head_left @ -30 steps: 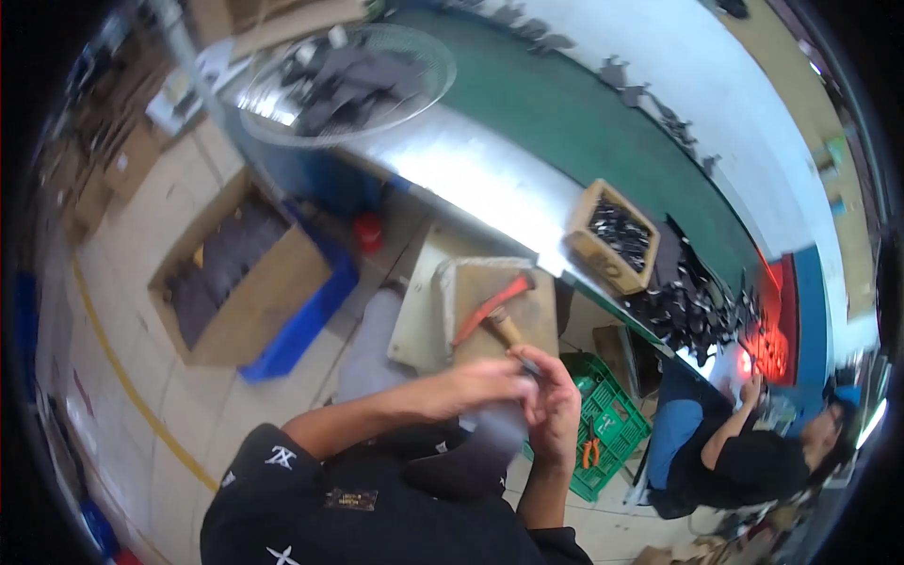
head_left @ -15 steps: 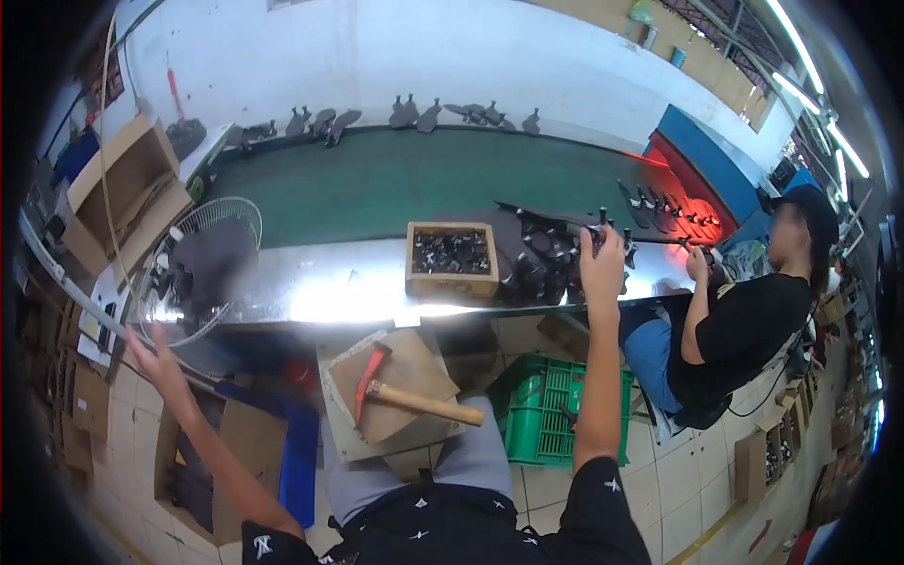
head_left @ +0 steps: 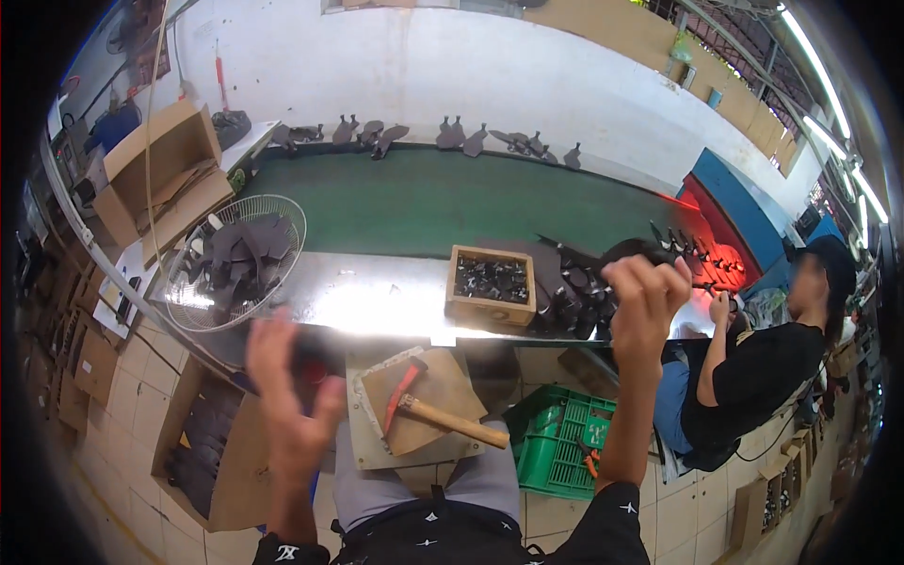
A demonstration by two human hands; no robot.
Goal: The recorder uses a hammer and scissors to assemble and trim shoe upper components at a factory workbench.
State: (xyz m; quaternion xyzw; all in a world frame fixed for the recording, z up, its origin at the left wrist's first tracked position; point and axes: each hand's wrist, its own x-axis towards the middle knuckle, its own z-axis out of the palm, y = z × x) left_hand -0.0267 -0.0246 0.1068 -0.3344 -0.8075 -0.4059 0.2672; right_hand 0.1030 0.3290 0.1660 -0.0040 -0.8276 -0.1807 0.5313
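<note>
My left hand point(head_left: 290, 395) is raised between the white wire basket point(head_left: 303, 231) and the block on my lap, slightly blurred, fingers spread and nothing in it. Dark flat cut pieces point(head_left: 247, 250) fill the basket. Over the heap of dark pieces with black knobs point(head_left: 574, 299) on the table, my right hand point(head_left: 650, 297) has its fingers curled. A blurred dark shape point(head_left: 633, 250) shows behind those fingers; what they grip is hidden. A hammer point(head_left: 452, 420) with a red head and wooden handle rests on a brown sheet point(head_left: 414, 450) atop the lap block.
A wooden box point(head_left: 491, 314) of small metal parts stands left of the heap, in front of the green belt point(head_left: 405, 202). Knobbed pieces line its far edge. A co-worker point(head_left: 767, 367) sits right, near a red-lit blue machine point(head_left: 739, 202). A green crate point(head_left: 565, 443) and carton point(head_left: 235, 471) flank me.
My left hand has moved from beside the basket toward the lap block. My right hand has curled its fingers over the heap. The whole view has shifted, with the scene sitting further right.
</note>
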